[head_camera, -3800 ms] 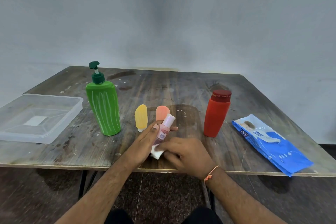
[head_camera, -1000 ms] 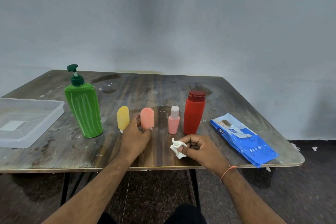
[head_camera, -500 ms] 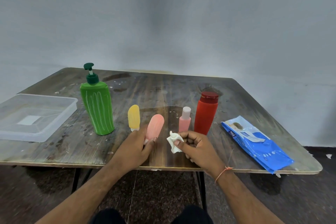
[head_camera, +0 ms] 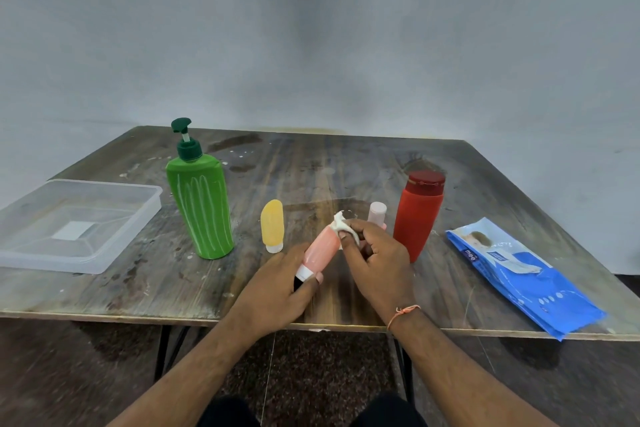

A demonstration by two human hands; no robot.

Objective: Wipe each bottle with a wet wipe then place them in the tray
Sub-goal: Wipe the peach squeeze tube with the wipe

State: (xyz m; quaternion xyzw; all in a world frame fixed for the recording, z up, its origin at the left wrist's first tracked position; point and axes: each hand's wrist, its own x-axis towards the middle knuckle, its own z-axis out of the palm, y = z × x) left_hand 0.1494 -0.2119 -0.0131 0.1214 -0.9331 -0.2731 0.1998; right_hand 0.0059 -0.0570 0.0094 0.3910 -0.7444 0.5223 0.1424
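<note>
My left hand [head_camera: 277, 291] grips the white-capped lower end of a salmon-pink tube bottle [head_camera: 322, 250], holding it tilted above the table. My right hand [head_camera: 377, 260] pinches a crumpled white wet wipe [head_camera: 341, 225] against the tube's upper end. On the table stand a green pump bottle [head_camera: 202, 208], a small yellow tube bottle [head_camera: 272, 226], a small pink bottle [head_camera: 376, 213] partly hidden behind my right hand, and a red bottle [head_camera: 417, 215]. The clear plastic tray [head_camera: 114, 246] sits at the left with nothing in it.
A blue wet-wipe pack [head_camera: 519, 274] lies at the table's right front, reaching the edge. The wooden table [head_camera: 138, 291] has stains and a wet patch near the middle. A grey wall stands right behind it.
My left hand picked the salmon-pink tube up from standing and tilted it. My right hand brought the wet wipe onto its top end. Before that, the small pink bottle was set down beside the red bottle.
</note>
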